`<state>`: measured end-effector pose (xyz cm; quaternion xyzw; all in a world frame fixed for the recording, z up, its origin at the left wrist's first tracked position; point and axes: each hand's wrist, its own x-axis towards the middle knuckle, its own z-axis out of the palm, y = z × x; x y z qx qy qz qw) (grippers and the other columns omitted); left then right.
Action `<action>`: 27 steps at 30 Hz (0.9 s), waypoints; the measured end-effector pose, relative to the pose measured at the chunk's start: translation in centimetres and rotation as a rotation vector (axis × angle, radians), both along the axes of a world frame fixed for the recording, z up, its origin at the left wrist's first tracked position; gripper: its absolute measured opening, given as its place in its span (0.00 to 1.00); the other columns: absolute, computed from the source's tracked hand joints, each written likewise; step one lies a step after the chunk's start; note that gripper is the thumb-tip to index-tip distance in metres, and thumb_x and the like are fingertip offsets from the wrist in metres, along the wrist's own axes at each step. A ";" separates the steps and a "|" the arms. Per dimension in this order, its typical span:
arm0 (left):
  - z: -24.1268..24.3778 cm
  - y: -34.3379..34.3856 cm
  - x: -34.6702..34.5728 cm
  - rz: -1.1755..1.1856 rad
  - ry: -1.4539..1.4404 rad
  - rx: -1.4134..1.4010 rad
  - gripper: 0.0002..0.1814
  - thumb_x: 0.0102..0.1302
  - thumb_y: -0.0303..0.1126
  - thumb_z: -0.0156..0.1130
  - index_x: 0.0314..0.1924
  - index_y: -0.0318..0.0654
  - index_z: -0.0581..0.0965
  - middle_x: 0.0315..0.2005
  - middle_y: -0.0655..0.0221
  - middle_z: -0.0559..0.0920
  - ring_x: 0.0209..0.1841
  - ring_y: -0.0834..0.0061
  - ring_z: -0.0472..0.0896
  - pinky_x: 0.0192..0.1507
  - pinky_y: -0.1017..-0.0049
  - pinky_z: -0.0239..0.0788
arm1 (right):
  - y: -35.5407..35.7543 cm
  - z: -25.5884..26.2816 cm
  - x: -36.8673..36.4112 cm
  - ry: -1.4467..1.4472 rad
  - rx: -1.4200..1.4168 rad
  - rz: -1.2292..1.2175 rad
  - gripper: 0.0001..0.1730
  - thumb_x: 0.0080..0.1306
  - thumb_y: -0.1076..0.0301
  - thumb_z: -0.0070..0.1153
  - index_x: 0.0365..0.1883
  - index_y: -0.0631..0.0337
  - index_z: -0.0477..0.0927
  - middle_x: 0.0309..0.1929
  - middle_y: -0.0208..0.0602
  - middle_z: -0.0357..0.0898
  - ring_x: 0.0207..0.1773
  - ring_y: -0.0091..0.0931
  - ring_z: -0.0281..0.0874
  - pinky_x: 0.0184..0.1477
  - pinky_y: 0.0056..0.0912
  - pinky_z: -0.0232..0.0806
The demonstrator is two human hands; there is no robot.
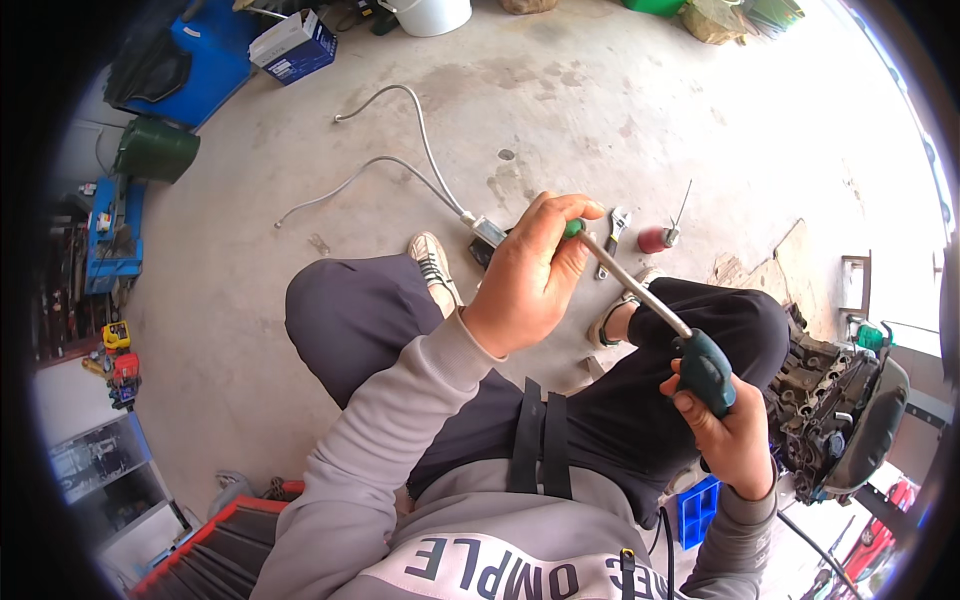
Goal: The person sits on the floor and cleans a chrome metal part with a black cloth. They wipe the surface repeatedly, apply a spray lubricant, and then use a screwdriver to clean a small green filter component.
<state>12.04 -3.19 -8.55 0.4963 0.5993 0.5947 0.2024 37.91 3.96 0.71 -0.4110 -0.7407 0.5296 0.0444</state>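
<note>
My left hand (536, 277) pinches a small green end piece (574, 228) between thumb and fingers. From that piece a straight metal rod (637, 285) slants down to a dark green handle (706, 371), gripped by my right hand (726, 431). The whole tool is held above the floor, over my right lower leg. Partly hidden behind my left hand lies a metal fitting (489, 231) with two braided hoses (425, 142) running out over the concrete. An adjustable wrench (611, 241) lies beyond the rod, beside a red oil can (654, 240) with a thin spout.
To the right stands a greasy engine (814, 405); a blue plastic tray (699, 510) is beside my hip. Cardboard pieces (799, 259) lie on the floor. Farther off are a white bucket (431, 15), a printed carton (294, 46) and a dark green bin (156, 150).
</note>
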 end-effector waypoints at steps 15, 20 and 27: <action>-0.7 0.1 -0.3 0.009 0.015 -0.044 0.13 0.75 0.26 0.60 0.56 0.33 0.75 0.45 0.70 0.79 0.39 0.80 0.73 0.43 0.78 0.69 | -0.5 -1.1 -1.0 -0.058 0.183 0.050 0.12 0.67 0.67 0.68 0.40 0.65 0.80 0.24 0.47 0.78 0.25 0.40 0.76 0.31 0.34 0.69; -0.9 0.0 -0.3 0.011 -0.067 -0.087 0.13 0.76 0.28 0.60 0.57 0.33 0.75 0.45 0.72 0.79 0.36 0.84 0.73 0.39 0.80 0.69 | -0.7 -1.4 -1.0 -0.053 0.178 -0.014 0.12 0.67 0.67 0.68 0.41 0.65 0.80 0.25 0.47 0.79 0.25 0.39 0.78 0.31 0.34 0.69; -1.1 0.2 -0.4 0.021 -0.005 -0.101 0.13 0.75 0.30 0.62 0.56 0.33 0.76 0.43 0.72 0.80 0.35 0.85 0.73 0.38 0.81 0.69 | -0.6 -1.7 -0.8 -0.049 0.158 0.024 0.11 0.67 0.67 0.68 0.42 0.64 0.81 0.24 0.46 0.79 0.25 0.37 0.78 0.32 0.34 0.70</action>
